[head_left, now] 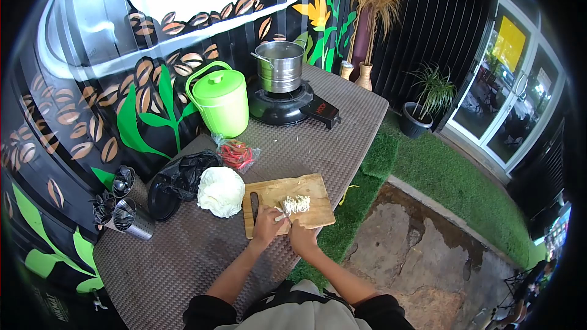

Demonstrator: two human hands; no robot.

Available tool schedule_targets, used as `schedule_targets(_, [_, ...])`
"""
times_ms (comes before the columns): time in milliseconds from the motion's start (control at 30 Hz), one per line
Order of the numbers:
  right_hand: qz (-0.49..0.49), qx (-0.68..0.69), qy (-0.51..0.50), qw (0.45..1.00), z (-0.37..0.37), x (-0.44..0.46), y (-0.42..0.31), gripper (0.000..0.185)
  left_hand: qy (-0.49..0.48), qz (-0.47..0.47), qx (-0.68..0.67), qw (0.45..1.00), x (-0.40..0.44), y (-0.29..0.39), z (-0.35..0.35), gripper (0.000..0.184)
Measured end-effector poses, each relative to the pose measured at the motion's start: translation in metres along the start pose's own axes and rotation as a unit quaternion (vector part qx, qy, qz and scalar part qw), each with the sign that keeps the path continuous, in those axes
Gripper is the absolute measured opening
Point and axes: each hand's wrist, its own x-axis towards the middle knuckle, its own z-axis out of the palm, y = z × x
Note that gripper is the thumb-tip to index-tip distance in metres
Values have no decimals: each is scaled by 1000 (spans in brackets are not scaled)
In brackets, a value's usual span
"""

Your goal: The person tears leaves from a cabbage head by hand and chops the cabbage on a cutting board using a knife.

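Observation:
A wooden cutting board point(318, 205) lies near the table's front edge. Small pale chopped pieces point(297, 204) are heaped on it. My left hand point(267, 225) is on the board's lower left part, its fingers closed on a pale piece point(280, 217). Close on its right, my right hand point(302, 237) is closed round a knife, whose handle is mostly hidden in the fingers; the blade points towards the pale piece. A dark brown strip point(254, 203), perhaps a handle, shows at the board's left side. Beside the board sits a whole pale cabbage point(221, 192).
Behind the cabbage are a bag of red chillies point(237, 154) and a black plastic bag point(197, 168). A green bucket point(221, 104) and a pot point(279, 67) on a black stove point(278, 107) stand farther back. Metal utensil holders point(134, 219) are at the left.

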Motion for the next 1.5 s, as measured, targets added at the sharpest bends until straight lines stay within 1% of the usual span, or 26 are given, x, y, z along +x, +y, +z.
schedule_targets(33, [-1,0,-1,1000,2,0,-1,28,-4,11,-5,1000,0,-1,-1,16])
schedule_targets(100, [69,44,-31,996,5,-5,-4,26,-10,19,-8,1000,-3,-1,-4,17])
schedule_targets(167, [63,36,-32,997,5,2,-6,27,-9,51,-11,999,-6,-1,-5,19])
schedule_targets(233, [60,33,-34,997,3,5,-8,28,-8,49,-9,999,-12,-2,-4,19])
schedule_targets(300, [13,42,-42,998,-8,14,-5,28,-4,54,-8,999,-12,-2,-3,20])
schedule_targets(333, [12,24,-65,998,-15,19,-6,27,5,56,-3,998,-13,-1,-3,20])
schedule_targets(433, [8,13,-80,997,-29,13,-10,24,13,51,8,999,-14,3,-5,20])
schedule_targets(533, [17,-33,-51,998,-13,0,-11,22,13,36,6,999,-11,4,-1,20])
schedule_targets(567, [16,-33,-53,998,-7,-4,-9,22,12,25,-1,1000,-12,2,-1,20])
schedule_targets(600, [29,-14,-32,999,-3,-7,-9,21,11,23,0,1000,-14,-1,0,20])
schedule_targets(633, [41,5,-11,999,0,-7,-10,20,12,25,-19,999,-15,-3,2,20])
schedule_targets(667, [40,6,-10,999,3,-4,-10,20,13,29,-38,999,-15,-6,3,20])
schedule_targets(767, [66,26,-35,997,3,5,-9,22,11,25,-34,999,-13,-1,0,18])
schedule_targets(867, [39,32,-48,998,5,25,-1,26,18,27,-26,999,-12,1,0,17])
schedule_targets(933, [-4,30,-72,997,-7,30,5,31,27,31,-30,999,-12,0,0,18])
schedule_targets(1000, [4,35,-80,996,-18,23,2,29,36,36,-37,998,-12,0,1,18])
schedule_targets(1067, [12,39,-87,995,-21,18,1,28,25,21,-35,999,-12,-1,2,19])
schedule_targets(1133, [2,8,-30,1000,-6,5,2,25,17,8,-40,999,-12,0,1,20])
schedule_targets(1167, [2,8,-29,1000,2,2,2,25,9,-4,-43,999,-12,1,0,20])
schedule_targets(1233, [6,-2,50,999,11,1,3,22,11,-4,-44,999,-11,0,0,21])
schedule_targets(1267, [6,-2,49,999,15,2,7,22,11,-6,-46,999,-12,0,1,21])
schedule_targets(1333, [22,14,-25,999,2,4,4,23,12,-17,-55,998,-14,1,1,20])
schedule_targets(1400, [12,27,-33,999,-19,4,3,24,17,-25,-65,997,-11,1,2,20])
schedule_targets(1467, [1,40,-43,998,-26,3,2,24,18,-12,-56,998,-11,1,0,20])
schedule_targets(1500, [3,49,-27,998,-26,2,3,25,17,-13,-56,998,-12,1,0,20])
